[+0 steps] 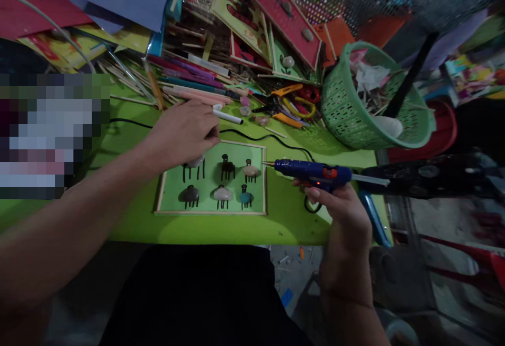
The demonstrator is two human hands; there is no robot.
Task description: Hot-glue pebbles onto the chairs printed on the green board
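While gripping a blue hot-glue gun [307,171] in the right hand [352,214], points its nozzle [270,163] toward the green pebble-animal picture [212,177] on the worktop [292,230]; has the left hand [191,128] over its far edge with bent fingers [213,133], cannot tell whether gripping.

plain black clothing [189,293] is worn, with left forearm [94,204] and right forearm [351,283] both bare.

Dim light leaves heavy shadow below the lime-green desk [290,227]; the right edge looks blurred and stretched, coarse pixelation masks part of the left, and a red indicator [319,183] glows on the hot-glue gun [300,169].
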